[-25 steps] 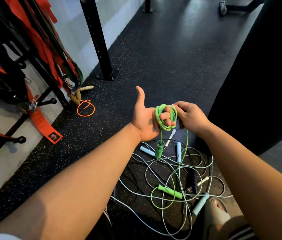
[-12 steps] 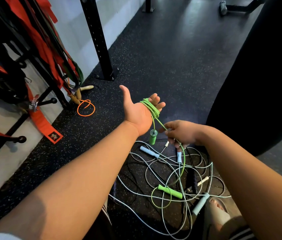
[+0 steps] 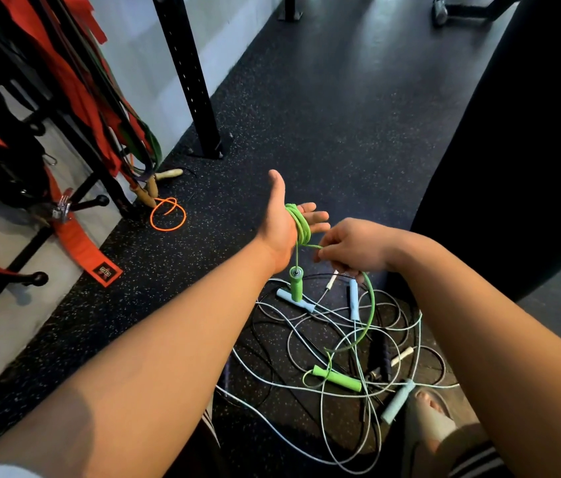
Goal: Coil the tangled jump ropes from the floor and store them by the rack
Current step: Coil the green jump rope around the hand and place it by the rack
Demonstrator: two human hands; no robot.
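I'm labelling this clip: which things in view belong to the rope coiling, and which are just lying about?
In the job: green jump rope, wound round the left hand, pinched by the right hand; tangled ropes on the floor; rack.
Lying about: red belt on the floor; black upright post; hanging red straps.

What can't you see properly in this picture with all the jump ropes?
Head view only:
- Rack: cut off by the top and left edges.
- Pale blue ropes: partly hidden under the right forearm.
- Black rope: lost against the dark floor.
- Orange strap's label: too small to read.
- Green rope: the coil's far side is behind the left hand.
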